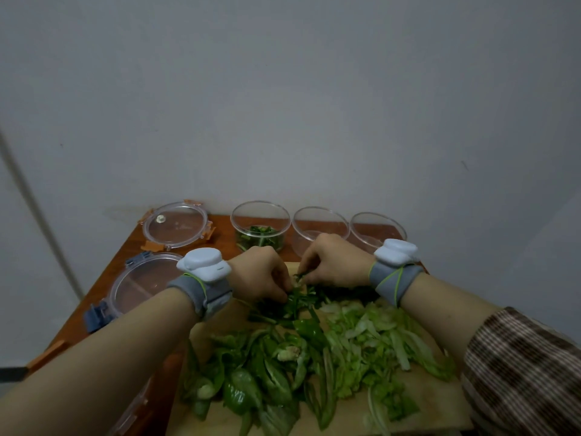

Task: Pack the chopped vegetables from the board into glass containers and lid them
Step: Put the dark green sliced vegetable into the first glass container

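Note:
A wooden cutting board point(440, 401) holds chopped dark green pepper point(251, 372) at the left, pale lettuce pieces point(371, 338) at the right and thin dark green strips point(301, 302) at the far end. My left hand point(261, 275) and my right hand point(333, 262) meet over those strips, fingers pinched on them. Three round glass containers stand behind the board: the left one point(260, 226) holds some green strips, the middle one point(320, 231) and the right one point(377, 229) hold nothing.
Two clear round lids lie on the brown table at the left, one with orange clips point(176, 225), one with blue clips point(138, 287). Another orange-clipped lid edge point(132, 407) shows at the lower left. A grey wall rises right behind the containers.

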